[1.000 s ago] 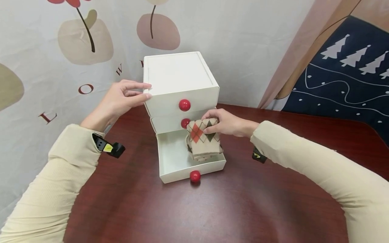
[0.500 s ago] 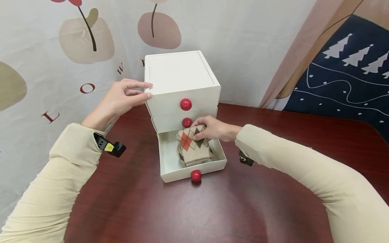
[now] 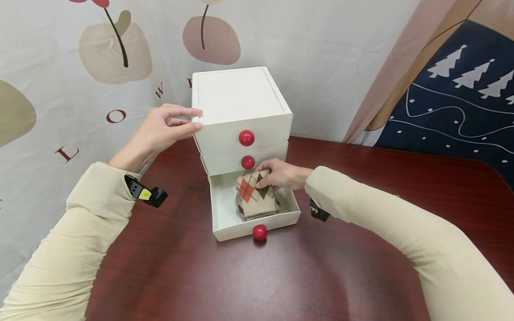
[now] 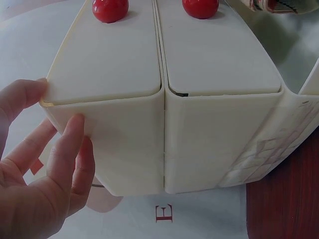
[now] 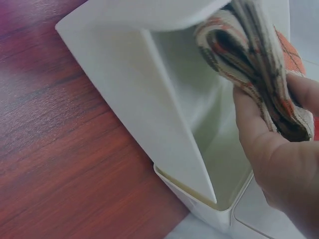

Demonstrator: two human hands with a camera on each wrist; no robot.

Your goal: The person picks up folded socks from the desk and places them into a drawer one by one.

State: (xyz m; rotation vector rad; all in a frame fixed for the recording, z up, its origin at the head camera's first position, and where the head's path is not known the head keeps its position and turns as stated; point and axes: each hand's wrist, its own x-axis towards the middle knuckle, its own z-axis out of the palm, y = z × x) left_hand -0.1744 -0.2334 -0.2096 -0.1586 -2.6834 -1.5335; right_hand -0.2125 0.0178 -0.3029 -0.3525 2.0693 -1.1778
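Observation:
My right hand [image 3: 281, 174] pinches a folded pair of beige argyle socks [image 3: 257, 203] inside the pulled-out bottom drawer [image 3: 222, 209]. The right wrist view shows the socks [image 5: 249, 59] folded in layers between thumb and fingers. At the upper left front of the white drawer cabinet [image 3: 241, 91], my left hand [image 3: 160, 127] steadies the top unit, thumb and fingertips at its corner. In the left wrist view the fingers [image 4: 70, 139] lie fairly straight against the side wall.
Two upper drawers are pushed in, each with a red round knob [image 3: 246, 137]. The bottom drawer's red knob [image 3: 259, 232] juts toward the front. A dark red wooden table [image 3: 241, 281] bears the cabinet, and a printed curtain [image 3: 321, 67] hangs behind.
My right hand has moved left and down with the socks, from above the bottom drawer's right side into the drawer. The left hand has stayed at the cabinet corner.

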